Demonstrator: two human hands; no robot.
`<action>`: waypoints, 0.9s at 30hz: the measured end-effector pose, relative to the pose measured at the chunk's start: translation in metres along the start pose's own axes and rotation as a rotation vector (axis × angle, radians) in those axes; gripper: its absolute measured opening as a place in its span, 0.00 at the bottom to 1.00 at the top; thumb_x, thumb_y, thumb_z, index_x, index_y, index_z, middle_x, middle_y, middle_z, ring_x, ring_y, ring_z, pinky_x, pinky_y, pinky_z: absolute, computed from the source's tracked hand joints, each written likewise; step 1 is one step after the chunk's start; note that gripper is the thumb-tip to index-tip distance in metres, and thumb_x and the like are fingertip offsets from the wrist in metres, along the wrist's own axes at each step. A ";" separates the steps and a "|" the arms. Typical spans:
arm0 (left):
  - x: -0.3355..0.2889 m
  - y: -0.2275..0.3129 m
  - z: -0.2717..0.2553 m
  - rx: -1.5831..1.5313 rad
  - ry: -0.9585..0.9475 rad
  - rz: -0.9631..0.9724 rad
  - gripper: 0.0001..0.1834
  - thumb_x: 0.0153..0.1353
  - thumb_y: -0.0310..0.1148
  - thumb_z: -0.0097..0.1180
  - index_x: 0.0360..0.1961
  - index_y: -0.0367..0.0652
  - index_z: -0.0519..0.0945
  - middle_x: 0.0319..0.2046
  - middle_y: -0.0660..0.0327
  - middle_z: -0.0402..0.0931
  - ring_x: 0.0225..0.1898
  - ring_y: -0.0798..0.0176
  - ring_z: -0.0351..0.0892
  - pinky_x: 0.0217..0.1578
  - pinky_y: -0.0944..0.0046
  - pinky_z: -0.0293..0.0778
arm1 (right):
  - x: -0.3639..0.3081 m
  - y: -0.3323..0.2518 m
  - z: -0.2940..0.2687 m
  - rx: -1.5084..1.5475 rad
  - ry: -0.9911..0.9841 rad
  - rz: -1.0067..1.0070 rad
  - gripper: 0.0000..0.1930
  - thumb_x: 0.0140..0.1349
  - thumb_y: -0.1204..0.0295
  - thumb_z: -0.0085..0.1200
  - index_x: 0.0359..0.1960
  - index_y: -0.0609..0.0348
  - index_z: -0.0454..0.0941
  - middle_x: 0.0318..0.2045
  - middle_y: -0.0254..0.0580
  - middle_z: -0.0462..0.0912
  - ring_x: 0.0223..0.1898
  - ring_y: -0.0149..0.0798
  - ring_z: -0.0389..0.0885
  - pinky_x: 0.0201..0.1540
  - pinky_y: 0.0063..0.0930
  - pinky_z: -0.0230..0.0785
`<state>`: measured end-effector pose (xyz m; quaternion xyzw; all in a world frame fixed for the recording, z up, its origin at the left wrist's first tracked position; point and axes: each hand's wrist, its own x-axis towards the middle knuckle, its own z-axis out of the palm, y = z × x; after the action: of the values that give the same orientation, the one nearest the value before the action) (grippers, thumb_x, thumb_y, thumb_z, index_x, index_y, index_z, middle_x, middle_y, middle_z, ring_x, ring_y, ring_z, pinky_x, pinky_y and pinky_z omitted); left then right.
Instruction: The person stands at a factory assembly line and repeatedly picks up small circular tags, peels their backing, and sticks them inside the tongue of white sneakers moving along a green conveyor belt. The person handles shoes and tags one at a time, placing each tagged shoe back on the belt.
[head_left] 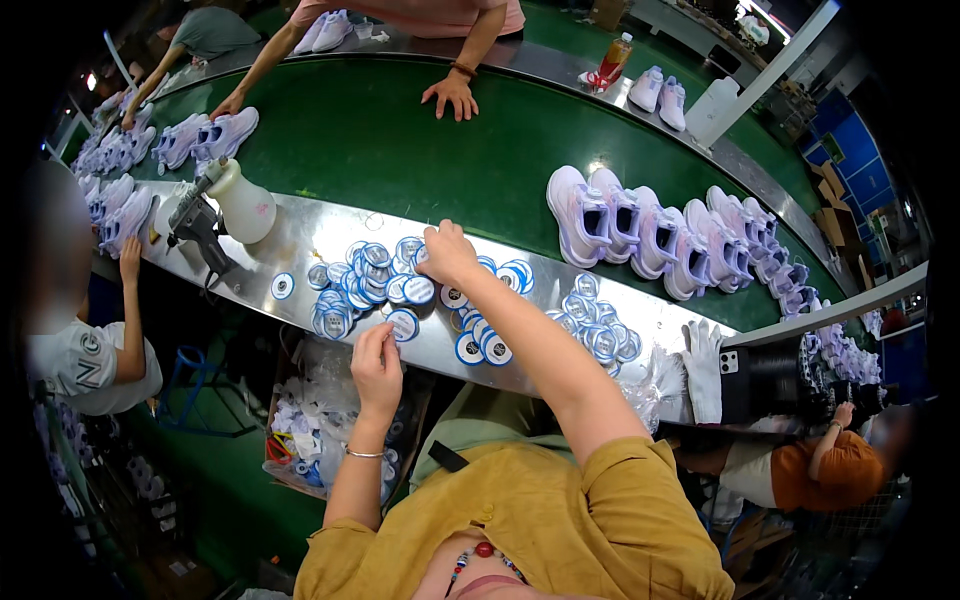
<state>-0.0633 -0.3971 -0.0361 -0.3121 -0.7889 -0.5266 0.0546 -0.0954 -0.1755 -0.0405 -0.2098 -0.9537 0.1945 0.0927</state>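
Several piles of round blue-and-white tags (375, 255) lie on a metal ledge in front of me. My left hand (378, 372) is pinched at the near edge of the ledge, its fingertips on the rim of a round tag (402, 324). Across the ledge my right hand (449, 254) is closed at the far side of the pile. Its curled fingers hide what they grip, with tags right beside them. More tags (484, 340) lie under my right forearm, and another heap (600, 325) is to its right.
Beyond the ledge runs a green conveyor belt (400, 150) with a row of white-lilac sneakers (655, 235) on the right. A spray gun (205, 230) stands at left; white gloves (703, 370) and a phone (732, 372) lie at right. A co-worker's hand (453, 95) rests on the belt. A bin (345, 480) sits below.
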 end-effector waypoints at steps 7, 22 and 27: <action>0.026 0.008 0.000 -0.024 0.050 0.088 0.08 0.57 0.18 0.52 0.38 0.34 0.77 0.34 0.52 0.77 0.34 0.52 0.77 0.33 0.61 0.73 | -0.001 0.021 -0.025 0.545 -0.075 0.070 0.12 0.45 0.69 0.62 0.24 0.64 0.74 0.23 0.42 0.75 0.28 0.38 0.74 0.32 0.31 0.67; 0.092 0.081 0.083 -0.436 -0.381 -0.107 0.13 0.56 0.28 0.61 0.42 0.35 0.81 0.31 0.60 0.73 0.31 0.68 0.73 0.29 0.70 0.70 | -0.079 0.039 -0.110 1.016 -0.204 0.138 0.03 0.44 0.79 0.53 0.23 0.65 0.74 0.21 0.35 0.76 0.26 0.27 0.72 0.29 0.21 0.66; 0.086 0.096 0.117 -0.602 -0.329 -0.067 0.04 0.57 0.25 0.59 0.32 0.35 0.82 0.28 0.64 0.76 0.27 0.75 0.71 0.26 0.75 0.65 | -0.104 0.055 -0.130 0.940 -0.128 0.130 0.09 0.44 0.77 0.52 0.28 0.67 0.77 0.23 0.35 0.76 0.26 0.26 0.71 0.29 0.22 0.65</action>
<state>-0.0513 -0.2346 0.0248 -0.3691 -0.6061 -0.6798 -0.1852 0.0519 -0.1316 0.0452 -0.1920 -0.7510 0.6227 0.1065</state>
